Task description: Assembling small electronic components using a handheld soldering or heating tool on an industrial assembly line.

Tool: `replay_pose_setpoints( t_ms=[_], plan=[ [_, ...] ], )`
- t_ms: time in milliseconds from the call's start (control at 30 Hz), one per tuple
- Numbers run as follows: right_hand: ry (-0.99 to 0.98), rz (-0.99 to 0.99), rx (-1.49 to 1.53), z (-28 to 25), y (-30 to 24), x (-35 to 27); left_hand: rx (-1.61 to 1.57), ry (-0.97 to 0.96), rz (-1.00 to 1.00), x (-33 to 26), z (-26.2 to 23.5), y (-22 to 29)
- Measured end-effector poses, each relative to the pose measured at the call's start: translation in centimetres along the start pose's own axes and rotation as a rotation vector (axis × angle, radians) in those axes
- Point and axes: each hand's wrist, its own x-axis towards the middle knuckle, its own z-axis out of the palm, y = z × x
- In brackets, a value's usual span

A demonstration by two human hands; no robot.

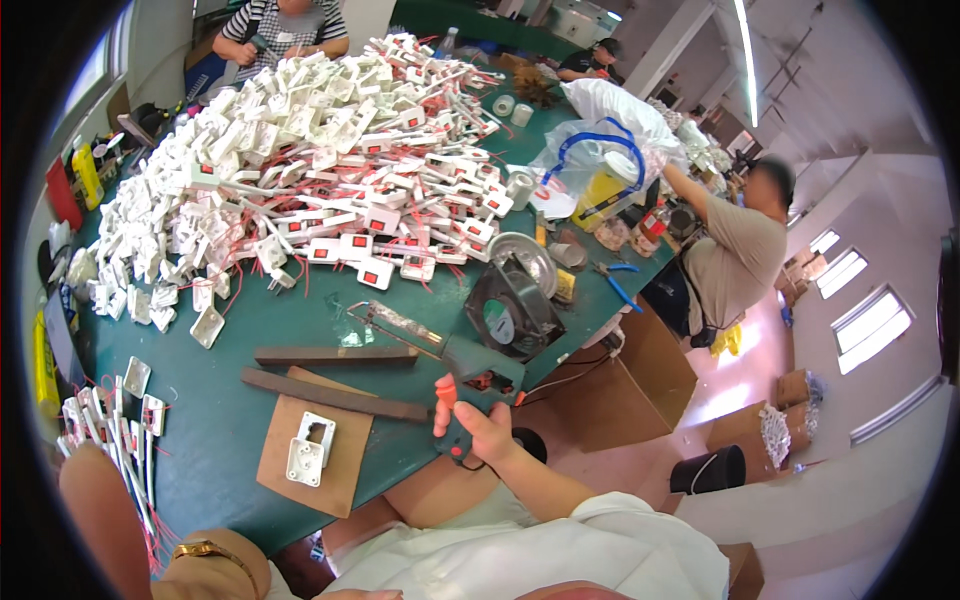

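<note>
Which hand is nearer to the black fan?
Right: the right hand grips the soldering gun just below the black fan in the picture; the left hand is far off at the lower left.

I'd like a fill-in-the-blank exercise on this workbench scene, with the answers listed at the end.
The gun-shaped tool is in the person's ____.
The white case lies on a ____ sheet.
The pliers have ____ handles.
The number of dark bars near the white case is ____.
Missing words: right hand; brown; blue; two.
</note>
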Motion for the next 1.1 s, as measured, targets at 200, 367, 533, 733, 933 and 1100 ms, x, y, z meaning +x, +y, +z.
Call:
replay_pose_setpoints(
  t_ms=[200, 367, 533, 733, 933, 1100],
  plan=[
    [-0.051, -0.021, 0.027, 0.3, 0.3, -0.1, -0.01, -0.022, -0.013, -0.4, 0.8, 0.7],
    [-0.051, -0.058, 0.01, 0.0, -0.1, -0.1, -0.04, -0.069, -0.035, -0.2, 0.9, 1.0],
    [-0.018, -0.021, -0.019, 0.2, -0.4, -0.3, -0.032, -0.094, -0.056, -0.1, 1.4, 1.3],
    [-0.071, -0.055, -0.071, 0.0, 0.0, 0.0, -0.022, -0.086, -0.067, -0.1, 1.5, 1.8],
    [0.013, -0.07, -0.044, 0.4, -0.6, 0.2, -0.045, -0.087, -0.083, 0.4, 0.7, 1.7],
    [-0.045, -0.047, -0.066, 0.0, -0.6, 0.0, -0.041, -0.095, -0.077, 0.4, 1.7, 1.9]
  ],
)
